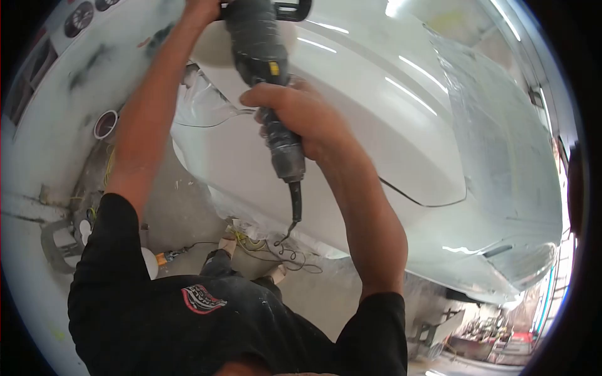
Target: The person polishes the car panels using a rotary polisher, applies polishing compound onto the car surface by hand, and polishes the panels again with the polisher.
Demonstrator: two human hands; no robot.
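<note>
Head view, the only one. Polisher up at the top edge, held out at arm's reach over a pale, glossy panel of what looks like a vehicle body. Right hand wraps the narrow rear grip; fingers clenched round it, thumb across the top. Left hand partly cropped by the frame, at the end of the front handle. Likely a hold there, but I cannot tell how its fingers close.

Pale round pad shows behind the tool's head, over the panel; firm contact not certain from here. Cord drops from the tail of the polisher and loops on the floor near the feet. Clear plastic sheet covers the panel's right part.

My reading of the step: a polishing or buffing pass, both arms stretched toward the far side. Next move calls for the pad flat and even on the surface, pressure shared between the two hands, a careful sweep along the curve. Cord wants to be clear of pad and feet; pad wants to be clear of the sheet, which could snag.
</note>
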